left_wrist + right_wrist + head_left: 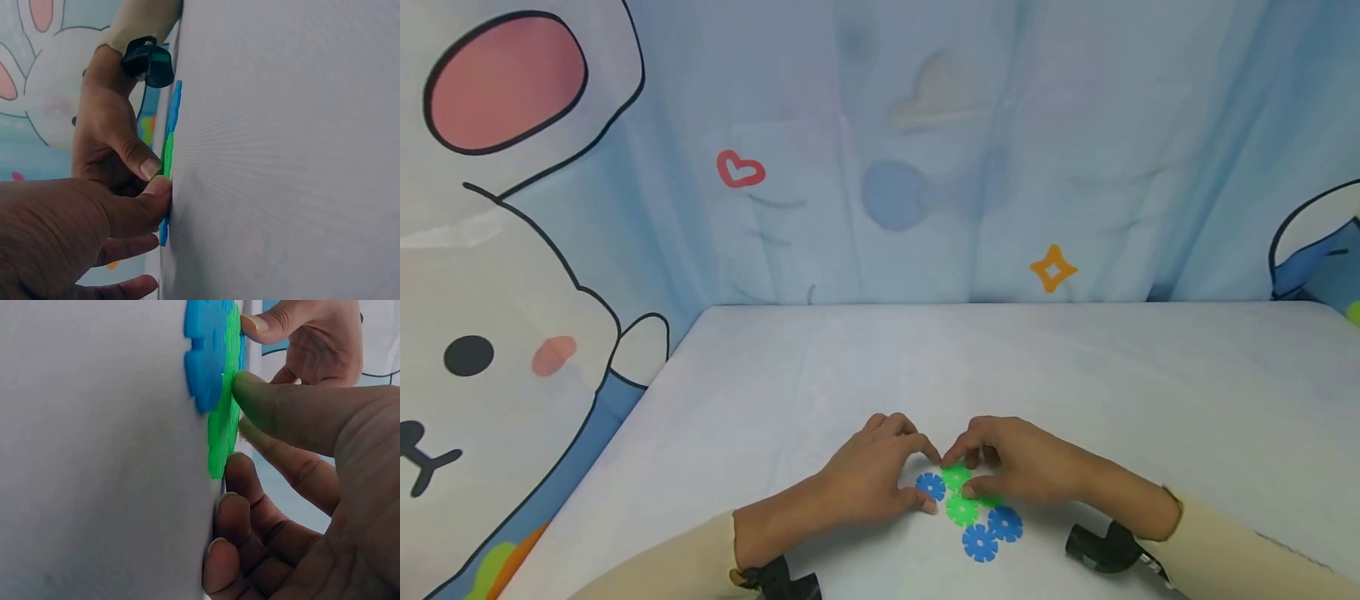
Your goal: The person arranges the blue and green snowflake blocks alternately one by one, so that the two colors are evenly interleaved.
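Observation:
Notched, flower-shaped plastic discs lie flat in a cluster on the white table (760,392), three blue and three green. My left hand (874,471) arches around the left blue disc (930,486), thumb at its near edge and index finger beyond its far edge. My right hand (1026,458) spans the far green disc (956,477): its index finger is at the far edge and its thumb presses near the disc's near side. Both index fingertips meet above the cluster. A nearer green disc (962,510) shows plainly; another green disc (992,502) is partly hidden under the right hand.
Two more blue discs (980,542) overlap at the near side of the cluster. Each wrist wears a black camera (1102,548) close over the table. A light-blue curtain (925,167) with cartoon prints hangs behind the table's far edge and along the left.

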`<move>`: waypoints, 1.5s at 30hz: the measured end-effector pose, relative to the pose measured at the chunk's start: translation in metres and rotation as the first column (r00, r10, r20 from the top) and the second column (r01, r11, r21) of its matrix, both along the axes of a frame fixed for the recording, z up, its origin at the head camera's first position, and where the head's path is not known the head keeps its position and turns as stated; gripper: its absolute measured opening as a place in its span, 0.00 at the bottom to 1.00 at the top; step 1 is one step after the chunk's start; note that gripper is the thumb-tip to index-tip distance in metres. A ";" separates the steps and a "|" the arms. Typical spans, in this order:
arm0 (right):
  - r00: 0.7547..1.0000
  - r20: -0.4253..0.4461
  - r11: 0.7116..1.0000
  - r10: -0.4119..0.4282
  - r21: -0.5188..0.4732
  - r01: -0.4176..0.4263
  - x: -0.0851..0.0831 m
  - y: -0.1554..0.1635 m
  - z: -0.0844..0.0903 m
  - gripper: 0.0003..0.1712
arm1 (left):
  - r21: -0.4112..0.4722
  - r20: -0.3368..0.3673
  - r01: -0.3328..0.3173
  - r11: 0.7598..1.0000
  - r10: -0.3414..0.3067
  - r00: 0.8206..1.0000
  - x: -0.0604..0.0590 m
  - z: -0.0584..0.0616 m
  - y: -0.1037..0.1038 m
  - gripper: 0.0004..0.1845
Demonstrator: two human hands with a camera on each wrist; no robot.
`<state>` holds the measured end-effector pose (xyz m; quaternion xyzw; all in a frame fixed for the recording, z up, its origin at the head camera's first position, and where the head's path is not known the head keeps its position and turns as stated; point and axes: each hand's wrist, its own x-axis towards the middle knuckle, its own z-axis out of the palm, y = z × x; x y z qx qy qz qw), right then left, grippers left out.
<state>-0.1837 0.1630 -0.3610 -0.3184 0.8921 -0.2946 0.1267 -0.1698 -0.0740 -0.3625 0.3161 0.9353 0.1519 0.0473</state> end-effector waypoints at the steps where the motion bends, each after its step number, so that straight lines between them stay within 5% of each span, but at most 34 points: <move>1: 1.000 -0.010 1.000 0.000 0.002 0.000 0.000 0.000 0.000 0.15 | 0.000 -0.006 0.003 1.000 -0.003 1.000 0.000 0.001 0.000 0.21; 20: 0.997 -0.072 0.999 -0.037 0.017 0.039 0.004 0.000 -0.001 0.14 | -0.016 -0.043 0.017 1.000 -0.018 0.999 -0.003 0.003 -0.002 0.17; 40: 0.999 -0.033 1.000 -0.013 0.014 0.013 0.003 -0.004 -0.001 0.16 | -0.020 0.012 0.036 0.999 -0.035 0.999 -0.004 0.001 -0.002 0.12; 45: 0.999 -0.032 1.000 0.011 0.004 -0.011 0.003 -0.003 -0.001 0.16 | -0.063 -0.032 0.061 0.996 -0.063 0.997 -0.004 0.001 -0.002 0.13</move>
